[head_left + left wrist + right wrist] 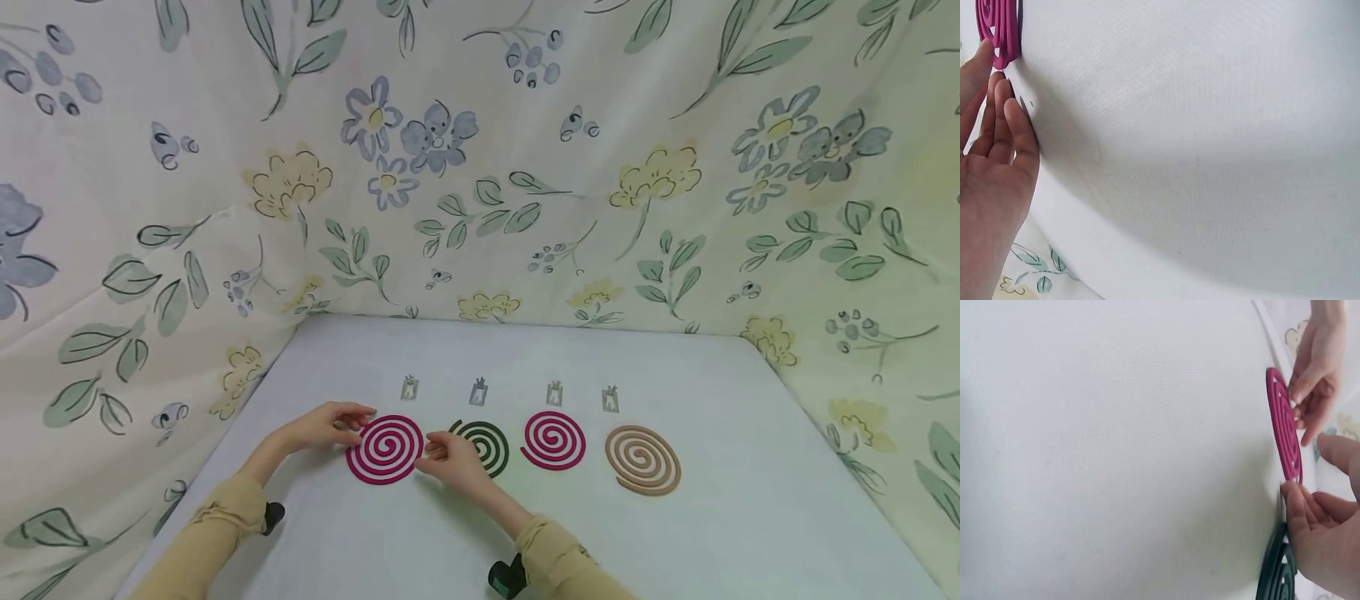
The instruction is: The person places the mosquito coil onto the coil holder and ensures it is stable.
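Observation:
A magenta mosquito coil (385, 450) lies flat on the white table between the two hands. At its left edge is my left hand (325, 426), fingers loosely bent and thumb tip close to the rim; in the left wrist view the thumb overlaps the coil's edge. My right hand (454, 461) has its fingertips at the opposite edge, and its thumb stands apart from the coil in the right wrist view. Whether either hand touches it firmly is hard to tell. Partly behind the right hand lies a dark green coil (492, 450).
Farther right lie a second magenta coil (553, 441) and a tan coil (642, 461). Several small metal stands (478, 392) form a row behind the coils. Floral cloth (487, 167) hangs behind and beside the white table (750, 500).

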`<state>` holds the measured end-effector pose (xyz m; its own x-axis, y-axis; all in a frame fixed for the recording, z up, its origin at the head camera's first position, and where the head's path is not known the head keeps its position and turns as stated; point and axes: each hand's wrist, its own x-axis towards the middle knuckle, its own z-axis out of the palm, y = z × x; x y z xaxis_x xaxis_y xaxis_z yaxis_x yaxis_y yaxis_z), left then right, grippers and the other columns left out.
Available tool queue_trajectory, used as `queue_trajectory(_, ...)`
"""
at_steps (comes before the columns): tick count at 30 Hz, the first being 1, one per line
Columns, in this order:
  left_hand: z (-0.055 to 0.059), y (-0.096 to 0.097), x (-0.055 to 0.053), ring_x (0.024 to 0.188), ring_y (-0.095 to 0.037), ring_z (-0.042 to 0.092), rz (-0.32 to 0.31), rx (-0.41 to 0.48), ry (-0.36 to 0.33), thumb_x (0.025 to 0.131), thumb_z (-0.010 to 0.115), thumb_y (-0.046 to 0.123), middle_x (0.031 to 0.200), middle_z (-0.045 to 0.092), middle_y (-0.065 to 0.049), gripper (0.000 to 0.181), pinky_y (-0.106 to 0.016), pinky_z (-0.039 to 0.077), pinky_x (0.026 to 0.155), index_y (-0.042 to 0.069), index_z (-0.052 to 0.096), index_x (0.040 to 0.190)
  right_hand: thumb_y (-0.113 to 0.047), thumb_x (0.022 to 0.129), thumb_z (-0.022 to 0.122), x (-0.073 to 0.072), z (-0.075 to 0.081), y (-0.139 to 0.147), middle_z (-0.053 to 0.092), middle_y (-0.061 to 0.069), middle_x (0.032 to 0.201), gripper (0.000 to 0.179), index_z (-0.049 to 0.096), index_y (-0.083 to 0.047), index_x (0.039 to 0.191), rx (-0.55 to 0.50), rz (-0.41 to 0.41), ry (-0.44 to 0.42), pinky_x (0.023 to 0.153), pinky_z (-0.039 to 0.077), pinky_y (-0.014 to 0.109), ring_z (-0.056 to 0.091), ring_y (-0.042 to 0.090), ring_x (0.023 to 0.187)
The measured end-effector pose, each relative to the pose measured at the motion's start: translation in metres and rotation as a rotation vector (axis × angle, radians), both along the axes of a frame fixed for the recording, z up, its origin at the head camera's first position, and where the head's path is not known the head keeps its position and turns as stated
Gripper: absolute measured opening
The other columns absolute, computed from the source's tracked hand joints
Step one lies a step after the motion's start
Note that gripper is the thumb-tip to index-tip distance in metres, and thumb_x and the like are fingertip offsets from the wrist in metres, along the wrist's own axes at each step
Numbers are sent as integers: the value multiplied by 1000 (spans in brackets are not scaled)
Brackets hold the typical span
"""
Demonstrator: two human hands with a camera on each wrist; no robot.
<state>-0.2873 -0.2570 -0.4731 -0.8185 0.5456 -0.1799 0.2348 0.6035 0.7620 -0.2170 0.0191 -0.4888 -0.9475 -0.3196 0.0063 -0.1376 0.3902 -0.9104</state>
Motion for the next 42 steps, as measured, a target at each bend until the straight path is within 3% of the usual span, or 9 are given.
queue_trajectory(4,-2,-1,-2,104,-25,52,1,0,-23,85,69,14,115,59,-15,54,-35,46,87,-1,50,133,-11,79,75,1,-3,-8,64,13,94,44,60,10,115,97,-13,79,68,49,22,58,15,79)
queue_trajectory(8,-6,-3,-6,103,-22,51,-2,-3,-44,84,71,14,115,58,-12,56,-31,45,85,1,50,134,-13,78,77,0,-6,-14,57,5,85,37,64,4,108,196,-30,121,64,42,18,46,6,74)
queue_trajectory(17,-4,-4,-4,103,-24,47,-4,-12,-90,82,72,10,112,55,-10,58,-33,41,84,4,50,134,-11,75,79,-3,-6,-18,45,0,78,33,64,1,103,305,-22,148,60,34,18,38,7,72)
queue_trajectory(27,-3,-3,-4,103,-22,47,-12,-38,-73,81,73,10,111,55,-8,57,-33,41,86,7,52,134,-8,74,78,-8,-8,-24,45,2,78,35,66,4,105,350,-43,163,59,34,20,39,9,71)
queue_trajectory(42,-2,3,-3,103,-23,46,20,-66,-75,81,72,8,110,53,-7,57,-34,40,88,7,51,134,-13,75,79,-1,-9,-25,52,5,88,51,59,4,119,283,-91,176,61,37,20,42,8,72)
